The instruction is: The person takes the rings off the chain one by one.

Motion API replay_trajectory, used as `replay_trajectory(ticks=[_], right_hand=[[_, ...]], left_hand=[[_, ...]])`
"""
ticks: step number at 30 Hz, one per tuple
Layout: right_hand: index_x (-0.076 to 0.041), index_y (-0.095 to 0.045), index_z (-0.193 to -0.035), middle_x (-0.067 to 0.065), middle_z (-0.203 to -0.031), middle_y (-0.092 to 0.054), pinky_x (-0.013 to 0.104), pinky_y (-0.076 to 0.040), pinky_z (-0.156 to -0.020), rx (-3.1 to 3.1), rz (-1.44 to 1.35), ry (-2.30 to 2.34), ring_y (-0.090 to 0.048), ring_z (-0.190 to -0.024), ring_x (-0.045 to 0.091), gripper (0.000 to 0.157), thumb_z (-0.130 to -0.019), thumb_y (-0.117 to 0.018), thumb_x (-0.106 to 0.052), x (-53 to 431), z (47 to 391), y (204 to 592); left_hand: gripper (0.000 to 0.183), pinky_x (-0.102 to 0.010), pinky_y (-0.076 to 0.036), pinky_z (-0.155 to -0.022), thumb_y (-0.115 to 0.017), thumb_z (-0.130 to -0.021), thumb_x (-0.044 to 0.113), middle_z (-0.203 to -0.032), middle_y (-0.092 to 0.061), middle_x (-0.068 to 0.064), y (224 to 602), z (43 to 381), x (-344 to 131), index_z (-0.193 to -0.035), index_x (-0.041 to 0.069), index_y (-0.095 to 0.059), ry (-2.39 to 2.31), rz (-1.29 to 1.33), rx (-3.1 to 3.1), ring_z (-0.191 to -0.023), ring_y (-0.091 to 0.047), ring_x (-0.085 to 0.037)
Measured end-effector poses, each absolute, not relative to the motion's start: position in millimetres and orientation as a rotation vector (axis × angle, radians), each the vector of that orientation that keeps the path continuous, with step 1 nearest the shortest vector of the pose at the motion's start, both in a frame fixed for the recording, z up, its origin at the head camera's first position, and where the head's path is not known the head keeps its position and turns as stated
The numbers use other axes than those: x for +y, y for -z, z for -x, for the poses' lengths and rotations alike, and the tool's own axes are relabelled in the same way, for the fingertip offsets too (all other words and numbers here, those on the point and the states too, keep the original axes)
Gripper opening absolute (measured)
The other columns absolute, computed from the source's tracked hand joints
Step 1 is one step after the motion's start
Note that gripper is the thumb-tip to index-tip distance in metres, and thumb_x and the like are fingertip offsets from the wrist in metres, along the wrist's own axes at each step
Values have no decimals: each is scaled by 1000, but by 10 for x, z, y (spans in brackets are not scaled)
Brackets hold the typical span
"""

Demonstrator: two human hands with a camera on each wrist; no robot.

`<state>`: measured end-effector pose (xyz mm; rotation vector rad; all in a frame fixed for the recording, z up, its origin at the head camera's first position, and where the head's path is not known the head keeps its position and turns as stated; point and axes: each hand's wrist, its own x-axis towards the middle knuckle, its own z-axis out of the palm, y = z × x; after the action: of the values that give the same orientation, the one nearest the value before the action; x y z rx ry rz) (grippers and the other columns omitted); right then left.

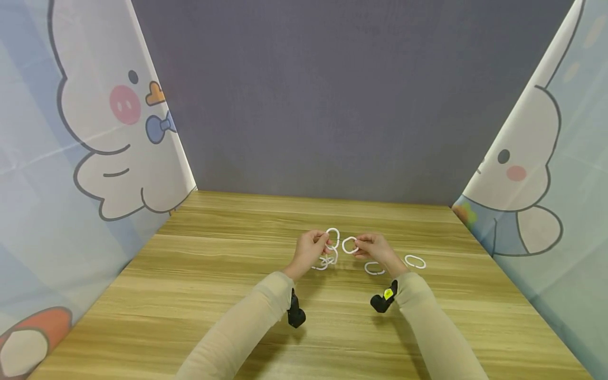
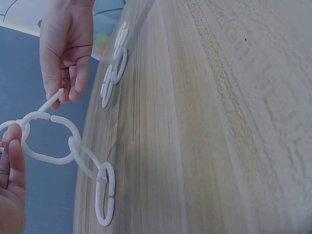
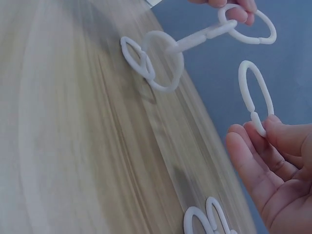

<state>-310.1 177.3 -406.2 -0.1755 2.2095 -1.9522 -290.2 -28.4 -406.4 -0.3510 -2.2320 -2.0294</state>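
Observation:
My left hand pinches the top link of a short chain of white plastic links between thumb and fingers. Below it the chain hangs down, and its lowest link meets the wooden table. Facing it, my right hand holds a single white link by its lower end between thumb and fingertips. A small split shows in that link's side in the right wrist view. The single link is held up just right of the chain's top link, with a narrow space between them.
On the wooden table, loose white links lie under and beside my right forearm, one oval link farther right and another link below the hand. A grey panel stands behind; printed cloths hang left and right.

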Motion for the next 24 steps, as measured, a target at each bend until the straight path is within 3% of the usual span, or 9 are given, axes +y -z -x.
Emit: replay_trajectory(ticks=[7, 15, 24], right_hand=[[23, -42, -115, 22, -85, -63, 31, -54, -66, 2233, 155, 1902, -64, -68, 18, 32, -94, -50, 2, 1780, 3076, 4050], [23, -45, -112, 26, -85, -62, 29, -55, -63, 2282, 154, 1861, -62, -64, 17, 28, -93, -51, 3, 1777, 3084, 4084], [19, -50, -108, 17, -79, -62, 29, -55, -61, 2392, 150, 1742, -61, -62, 15, 24, -92, -53, 2, 1790, 3093, 4140]], left_hand=[[18, -22, -51, -54, -55, -93, 9, -82, -65, -17, 4054, 2897, -276, -97, -6, -63, 2029, 325, -2250, -56, -58, -11], [17, -23, -51, -54, -55, -93, 9, -82, -65, -17, 4050, 2885, -277, -96, -5, -63, 2025, 335, -2242, -55, -59, -10], [17, -25, -52, -56, -55, -94, 10, -76, -65, -10, 4027, 2859, -282, -94, -4, -64, 2032, 329, -2251, -56, -59, -11]])
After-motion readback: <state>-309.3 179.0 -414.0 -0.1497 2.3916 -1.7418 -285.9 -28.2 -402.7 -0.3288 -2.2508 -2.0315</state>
